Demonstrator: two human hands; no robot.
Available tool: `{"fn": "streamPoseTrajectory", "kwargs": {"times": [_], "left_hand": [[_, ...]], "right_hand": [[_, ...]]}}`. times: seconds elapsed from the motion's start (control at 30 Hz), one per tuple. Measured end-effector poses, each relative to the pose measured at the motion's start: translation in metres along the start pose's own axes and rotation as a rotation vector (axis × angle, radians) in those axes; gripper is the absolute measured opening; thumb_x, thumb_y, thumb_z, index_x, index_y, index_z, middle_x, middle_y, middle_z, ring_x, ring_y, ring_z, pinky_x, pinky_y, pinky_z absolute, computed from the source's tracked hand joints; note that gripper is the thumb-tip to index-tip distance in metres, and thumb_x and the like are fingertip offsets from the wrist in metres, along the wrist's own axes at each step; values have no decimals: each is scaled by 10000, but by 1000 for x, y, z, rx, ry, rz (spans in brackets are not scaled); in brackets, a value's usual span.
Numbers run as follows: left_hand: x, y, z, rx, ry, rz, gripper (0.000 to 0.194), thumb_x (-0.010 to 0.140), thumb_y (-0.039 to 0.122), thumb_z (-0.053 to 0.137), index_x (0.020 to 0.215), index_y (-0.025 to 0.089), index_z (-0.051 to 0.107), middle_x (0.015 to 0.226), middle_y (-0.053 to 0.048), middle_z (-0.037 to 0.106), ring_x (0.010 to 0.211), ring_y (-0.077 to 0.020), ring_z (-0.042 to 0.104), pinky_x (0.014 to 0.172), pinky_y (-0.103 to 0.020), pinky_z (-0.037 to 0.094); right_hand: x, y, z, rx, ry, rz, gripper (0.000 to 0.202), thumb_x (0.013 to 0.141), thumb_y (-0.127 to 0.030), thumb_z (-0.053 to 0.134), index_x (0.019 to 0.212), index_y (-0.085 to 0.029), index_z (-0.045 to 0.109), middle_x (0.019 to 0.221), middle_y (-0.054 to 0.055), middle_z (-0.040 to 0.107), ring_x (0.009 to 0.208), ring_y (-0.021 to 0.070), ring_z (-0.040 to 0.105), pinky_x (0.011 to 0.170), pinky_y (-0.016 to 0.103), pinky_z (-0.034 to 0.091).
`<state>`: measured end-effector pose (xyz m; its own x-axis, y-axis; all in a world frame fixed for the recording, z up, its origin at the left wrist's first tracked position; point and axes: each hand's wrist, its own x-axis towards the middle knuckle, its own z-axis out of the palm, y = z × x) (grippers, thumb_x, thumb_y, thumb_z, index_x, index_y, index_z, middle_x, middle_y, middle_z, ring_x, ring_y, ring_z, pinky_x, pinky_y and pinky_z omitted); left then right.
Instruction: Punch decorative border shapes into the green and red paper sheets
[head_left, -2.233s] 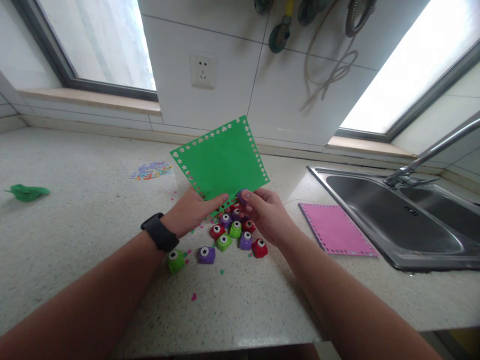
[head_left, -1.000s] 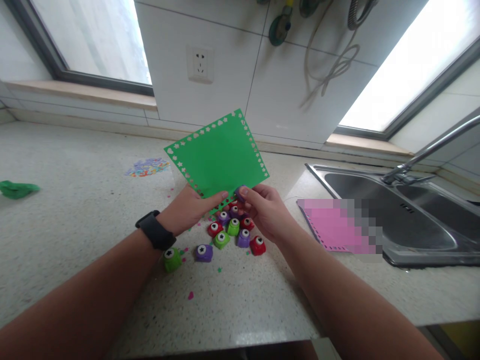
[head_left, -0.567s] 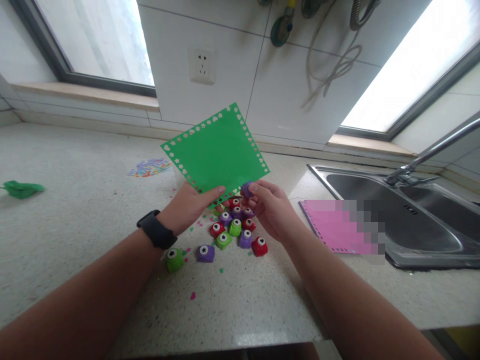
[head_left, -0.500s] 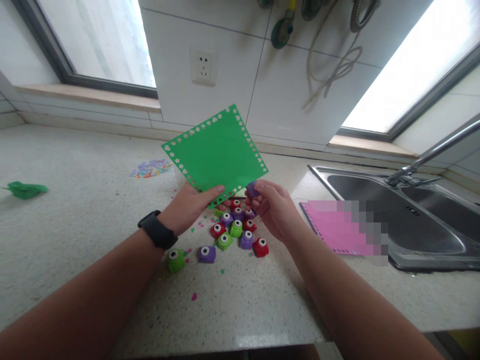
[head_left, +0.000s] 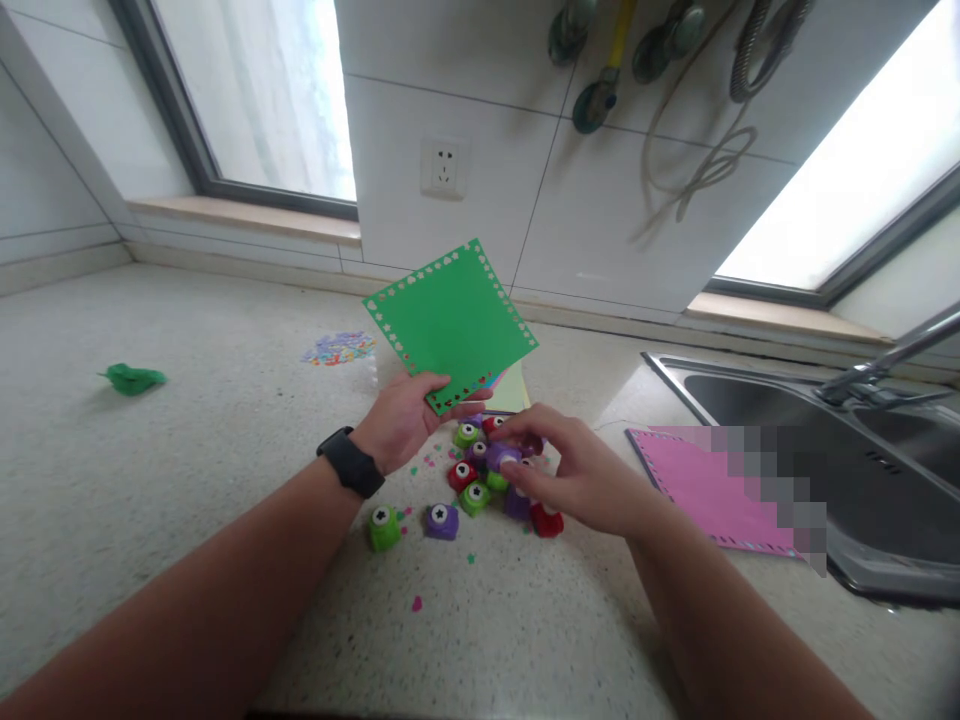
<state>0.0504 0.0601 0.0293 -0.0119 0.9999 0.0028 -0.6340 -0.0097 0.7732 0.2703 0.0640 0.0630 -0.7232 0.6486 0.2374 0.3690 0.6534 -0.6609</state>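
A green sheet of paper [head_left: 454, 325] with small shapes punched along its edges is tilted up in my left hand [head_left: 409, 415], the thumb on its face and the fingers behind it. My right hand [head_left: 574, 465] has a purple craft punch [head_left: 501, 457] between thumb and fingers, low over the cluster of punches. Around it sit several others, among them a red punch [head_left: 462, 475] and a green punch [head_left: 474, 497]. Nearer me stand another purple punch [head_left: 442, 520] and a green punch [head_left: 385, 528]. My right fingers partly hide the cluster.
A pink sheet [head_left: 697, 485] lies beside the metal sink [head_left: 675, 390] on the right. Colourful paper bits [head_left: 339, 347] are heaped behind my left hand. Farther left is a crumpled green item [head_left: 133, 379]. Pale sheets [head_left: 510, 390] lie behind the punches. A pink cutout [head_left: 417, 604] is in front.
My right hand has moved down from the edge of the green sheet to the cluster, carrying the purple punch. My left hand still holds the sheet. The camera view has shifted.
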Motion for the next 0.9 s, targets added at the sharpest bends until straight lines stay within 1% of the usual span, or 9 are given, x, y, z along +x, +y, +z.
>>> {"fn": "streamPoseTrajectory", "kwargs": {"times": [0.07, 0.13, 0.2, 0.27, 0.33, 0.5, 0.63, 0.73, 0.9], "left_hand": [[1, 0, 0, -28, -12, -4, 368, 876, 56, 513, 1220, 65, 644, 1147, -206, 759, 1022, -322, 751, 886, -468, 610], [1, 0, -1, -40, -15, -12, 389, 867, 50, 502, 1231, 66, 638, 1138, -206, 762, 1033, -320, 748, 914, -481, 598], [1, -1, -2, -37, -9, -20, 384, 859, 53, 499, 1214, 62, 646, 1138, -207, 762, 1026, -316, 750, 919, -479, 595], [1, -1, -2, -27, -8, -26, 365, 857, 65, 504, 1188, 66, 658, 1153, -201, 759, 1010, -309, 754, 902, -462, 602], [1, -2, -3, -18, -7, -20, 337, 857, 72, 513, 1154, 74, 670, 1160, -191, 759, 991, -303, 759, 866, -435, 614], [1, -3, -3, -7, 20, 6, 287, 839, 52, 530, 1082, 85, 680, 1117, -169, 775, 955, -297, 768, 792, -386, 630], [3, -5, -5, -11, 18, 16, 284, 835, 50, 525, 1073, 92, 674, 1069, -164, 785, 956, -307, 768, 845, -438, 624], [4, -6, -8, -14, 5, 19, 238, 834, 62, 538, 1021, 89, 685, 1079, -170, 781, 973, -320, 764, 896, -479, 610], [3, -7, -9, -9, 16, 11, 245, 835, 64, 543, 1021, 71, 703, 1119, -186, 770, 972, -316, 763, 895, -461, 613]], "right_hand": [[-1, -6, 0, -103, -82, -88, 198, 856, -297, 700, 1024, -198, 729, 924, 52, 698, 856, 191, 618, 796, 339, 470], [-1, -11, 1, -185, -167, -144, 145, 848, -262, 690, 972, -203, 738, 890, 44, 697, 844, 186, 619, 785, 324, 460], [-1, -14, 3, -263, -244, -175, 107, 855, -248, 668, 913, -204, 746, 812, 32, 682, 781, 176, 604, 738, 310, 443], [-2, -15, 6, -323, -292, -194, 110, 867, -252, 646, 844, -196, 738, 723, 19, 650, 711, 167, 574, 690, 302, 420], [-2, -15, 9, -350, -303, -217, 135, 876, -266, 634, 809, -189, 722, 694, 16, 633, 689, 163, 560, 672, 298, 409], [-5, -14, 15, -367, -317, -259, 139, 889, -278, 614, 807, -195, 690, 703, 8, 633, 689, 158, 562, 675, 294, 409], [-6, -15, 15, -382, -317, -244, 113, 872, -280, 628, 814, -202, 686, 706, 5, 646, 690, 161, 575, 684, 296, 419], [-7, -16, 13, -384, -315, -235, 89, 866, -265, 636, 826, -204, 686, 715, 8, 657, 695, 164, 585, 688, 296, 425], [-9, -18, 14, -379, -368, -271, 158, 928, -303, 605, 852, -201, 698, 772, 31, 694, 752, 184, 611, 728, 313, 444]]}}
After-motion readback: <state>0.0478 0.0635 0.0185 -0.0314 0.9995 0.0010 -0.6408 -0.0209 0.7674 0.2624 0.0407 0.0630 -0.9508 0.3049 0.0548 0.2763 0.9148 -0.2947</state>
